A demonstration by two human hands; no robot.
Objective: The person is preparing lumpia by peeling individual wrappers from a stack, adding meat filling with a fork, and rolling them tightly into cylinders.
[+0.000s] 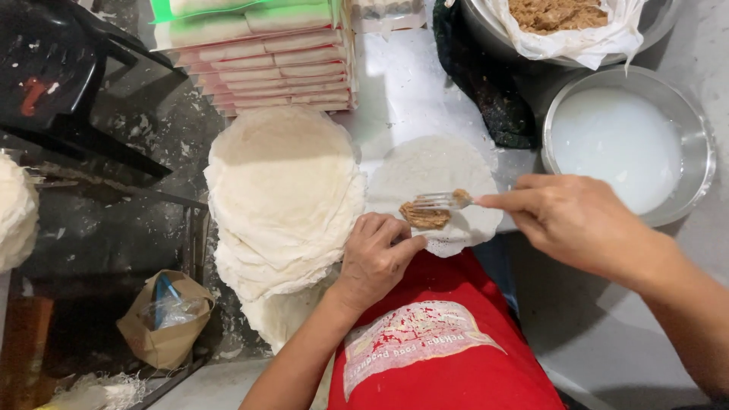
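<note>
On a white work surface [395, 91] above a grimy dark floor [152, 137], the right hand [577, 216] grips a metal fork [440, 200] spreading brown filling [425, 217] on a thin round white wrapper [433, 171], whose near edge the left hand [373, 258] pins with curled fingers.

Filling [425, 216] on single wrapper [433, 171] — wrapper stack [281, 197] left, liquid bowl [702, 152] right.

I log the surroundings — a tall pile of round wrappers [282, 199] left, stacked pink and green packets [262, 53] behind, a steel bowl of white liquid [619, 146] right, a cloth-lined filling bowl [566, 23] — and a brown paper bag [163, 319].
</note>
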